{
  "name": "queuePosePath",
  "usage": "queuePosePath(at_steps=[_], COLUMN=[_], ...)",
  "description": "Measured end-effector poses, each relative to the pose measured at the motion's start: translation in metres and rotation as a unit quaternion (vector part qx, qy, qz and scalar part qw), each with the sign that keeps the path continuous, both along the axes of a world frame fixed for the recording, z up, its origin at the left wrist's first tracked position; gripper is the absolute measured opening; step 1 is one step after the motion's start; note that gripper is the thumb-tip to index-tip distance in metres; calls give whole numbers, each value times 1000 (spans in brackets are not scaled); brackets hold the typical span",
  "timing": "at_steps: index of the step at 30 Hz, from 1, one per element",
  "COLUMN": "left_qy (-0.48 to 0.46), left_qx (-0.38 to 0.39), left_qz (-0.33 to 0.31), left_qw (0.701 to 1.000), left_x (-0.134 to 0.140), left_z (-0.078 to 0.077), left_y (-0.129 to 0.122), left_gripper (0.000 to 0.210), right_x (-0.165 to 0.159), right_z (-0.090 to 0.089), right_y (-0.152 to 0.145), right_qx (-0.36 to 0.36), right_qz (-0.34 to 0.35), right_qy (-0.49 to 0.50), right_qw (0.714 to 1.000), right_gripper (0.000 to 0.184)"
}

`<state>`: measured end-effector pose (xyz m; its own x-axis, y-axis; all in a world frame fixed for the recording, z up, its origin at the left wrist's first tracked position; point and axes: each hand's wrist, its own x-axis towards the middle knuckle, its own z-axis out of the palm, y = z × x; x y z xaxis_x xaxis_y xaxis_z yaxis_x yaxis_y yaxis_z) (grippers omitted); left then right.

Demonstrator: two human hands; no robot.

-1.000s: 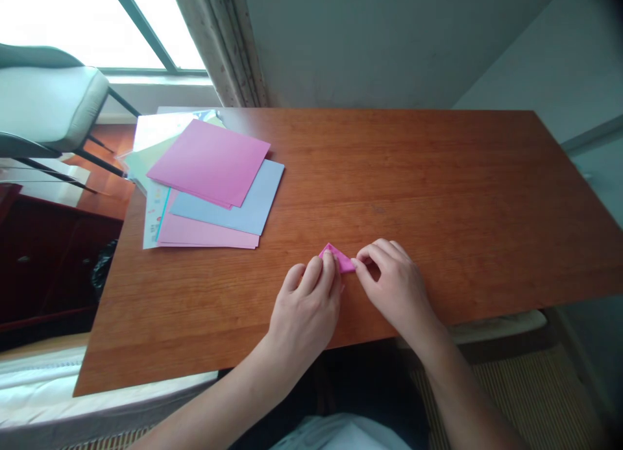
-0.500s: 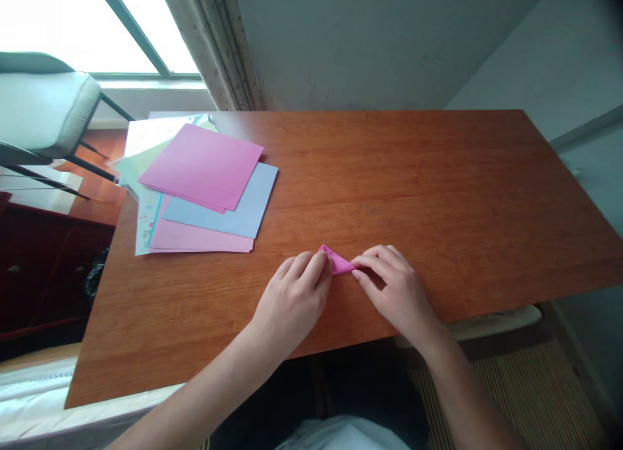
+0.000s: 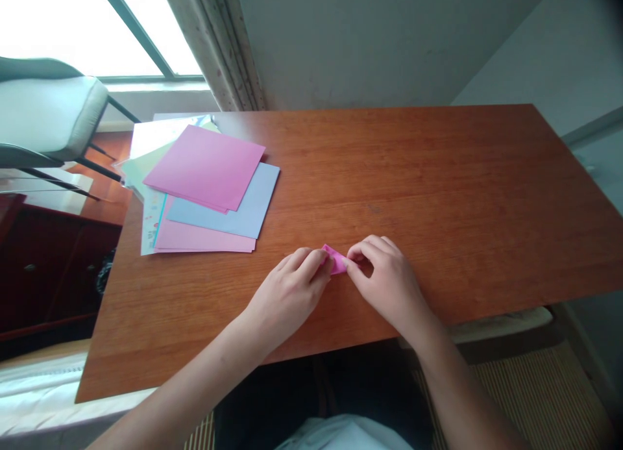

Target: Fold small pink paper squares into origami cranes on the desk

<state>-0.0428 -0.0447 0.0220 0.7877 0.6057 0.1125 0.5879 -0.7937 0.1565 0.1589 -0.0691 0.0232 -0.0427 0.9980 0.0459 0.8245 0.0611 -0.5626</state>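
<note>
A small folded piece of bright pink paper (image 3: pixel 337 260) is held between my two hands near the front edge of the table. My left hand (image 3: pixel 296 286) grips its left end, with the fingers bunched together over part of it. The thumb and index finger of my right hand (image 3: pixel 383 267) pinch the paper's right end, the thumb lying on its near side. My fingers cover both ends, so the full folded shape is hidden.
On the left of the wooden table (image 3: pixel 413 177) lies an overlapping pile of sheets: pink paper (image 3: pixel 207 164), light blue paper (image 3: pixel 233 210), lighter pink sheets (image 3: pixel 199 236) and a printed packet (image 3: pixel 150 219). A chair (image 3: pixel 53 115) stands beyond the left side, by the window.
My right hand has shifted a little left along the pink paper, its thumb now pressed on the right part. Less of the pointed right end shows. The view has turned slightly.
</note>
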Motion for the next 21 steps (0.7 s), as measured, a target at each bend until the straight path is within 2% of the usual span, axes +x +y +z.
queuePosePath(at_steps=[3, 8, 12, 15, 21], left_qy=[-10, -78, -157, -125, -71], left_qx=[-15, -57, -138, -204, -272], left_qz=[4, 21, 140, 193, 183], left_qw=[1000, 995, 968, 952, 942], left_x=[0, -1, -9, -15, -14], left_z=[-2, -1, 5, 11, 24], left_y=[0, 3, 8, 13, 24], left_gripper=[24, 24, 17, 14, 16], right_x=[-8, -11, -9, -9, -9], right_z=[-2, -5, -7, -8, -9], right_y=[6, 6, 5, 4, 4], right_qx=[3, 16, 20, 18, 25], right_qz=[-18, -15, -10, -10, -8], right_qy=[-22, -39, -38, -40, -46], right_qw=[1000, 999, 999, 999, 999], right_gripper=[27, 24, 21, 20, 20])
